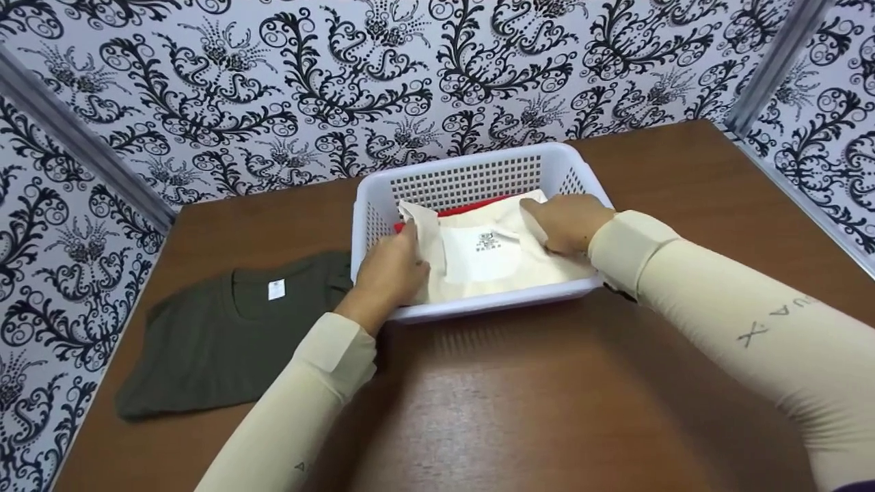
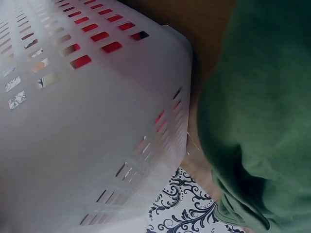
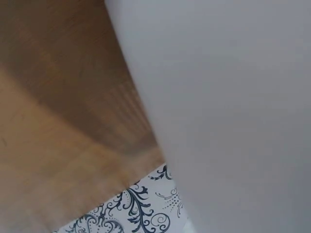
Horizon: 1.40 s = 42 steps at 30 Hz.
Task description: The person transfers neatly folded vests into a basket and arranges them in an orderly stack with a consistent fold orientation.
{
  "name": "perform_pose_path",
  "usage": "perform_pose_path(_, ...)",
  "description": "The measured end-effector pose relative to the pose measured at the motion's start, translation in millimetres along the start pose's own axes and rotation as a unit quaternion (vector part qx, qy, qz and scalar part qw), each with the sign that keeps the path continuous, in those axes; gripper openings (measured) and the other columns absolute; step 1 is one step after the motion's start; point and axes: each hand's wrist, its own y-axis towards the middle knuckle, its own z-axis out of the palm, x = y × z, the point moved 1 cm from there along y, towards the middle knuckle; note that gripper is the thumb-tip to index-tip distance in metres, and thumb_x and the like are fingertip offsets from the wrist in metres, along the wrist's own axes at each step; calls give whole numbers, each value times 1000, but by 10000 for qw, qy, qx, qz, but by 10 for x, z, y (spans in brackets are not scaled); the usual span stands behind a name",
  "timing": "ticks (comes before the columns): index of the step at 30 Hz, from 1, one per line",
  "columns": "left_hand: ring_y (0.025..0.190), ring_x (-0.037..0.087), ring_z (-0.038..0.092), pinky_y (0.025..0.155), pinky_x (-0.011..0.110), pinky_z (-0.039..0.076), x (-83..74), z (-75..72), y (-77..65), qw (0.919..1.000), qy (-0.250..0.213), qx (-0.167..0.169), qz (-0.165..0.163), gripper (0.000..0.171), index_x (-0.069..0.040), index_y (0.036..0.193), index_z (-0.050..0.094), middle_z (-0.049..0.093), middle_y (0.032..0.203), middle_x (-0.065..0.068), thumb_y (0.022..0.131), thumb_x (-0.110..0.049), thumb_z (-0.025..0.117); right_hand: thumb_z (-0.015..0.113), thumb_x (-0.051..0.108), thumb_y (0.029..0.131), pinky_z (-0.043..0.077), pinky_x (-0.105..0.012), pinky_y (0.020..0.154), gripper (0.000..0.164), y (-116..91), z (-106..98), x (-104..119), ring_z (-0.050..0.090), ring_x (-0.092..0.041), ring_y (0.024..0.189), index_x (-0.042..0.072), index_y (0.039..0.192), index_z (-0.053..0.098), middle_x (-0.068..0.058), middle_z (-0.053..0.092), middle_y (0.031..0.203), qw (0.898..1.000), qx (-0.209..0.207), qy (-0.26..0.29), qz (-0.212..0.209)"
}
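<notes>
A folded cream T-shirt (image 1: 557, 266) with a dark print inside its neck lies in a white plastic basket (image 1: 493, 301). My left hand (image 1: 393, 270) reaches over the basket's left side and pinches the shirt's left edge, which stands up a little. At the far right part of the shirt, my right hand (image 1: 571, 222) grips the cloth between thumb and fingers. Red cloth (image 1: 478, 205) shows beneath and behind the cream shirt. Both wrist views are filled mostly by the basket's wall (image 2: 97, 121), and the hands themselves are hidden there.
On the brown table (image 1: 533, 410), left of the basket, lies a folded dark green T-shirt (image 1: 239, 342) with a white label (image 1: 276, 289). It reaches close to the basket's side. Patterned wall panels (image 1: 287, 89) enclose the table at the back and sides.
</notes>
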Motion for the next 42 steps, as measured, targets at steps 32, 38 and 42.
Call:
perform_pose_path(32, 95, 33, 69, 90, 50, 54, 22, 64, 11, 9998, 124, 77, -119, 57, -7, 143, 46, 71, 112, 20, 89, -10, 66, 47, 9, 93, 50, -55, 97, 48, 14, -7, 53, 62, -43, 105, -12, 136, 47, -22, 39, 142, 9933, -480, 989, 365)
perform_pose_path(38, 94, 35, 70, 84, 53, 54, 15, 57, -5, 9998, 185, -32, -16, 57, -5, 142, 47, 72, 107, 21, 87, -8, 63, 36, 9, 96, 52, -56, 87, 46, 2, 16, 55, 62, -47, 93, -13, 135, 46, -23, 40, 138, 9944, -621, 723, 453)
perform_pose_path(42, 93, 34, 69, 85, 52, 54, 14, 53, -9, 9999, 140, 7, -65, 55, -5, 140, 48, 71, 108, 21, 88, -8, 63, 40, 11, 97, 55, -58, 78, 42, 26, 62, 65, 64, -46, 87, -13, 131, 50, -27, 44, 131, 9952, -856, 320, 363)
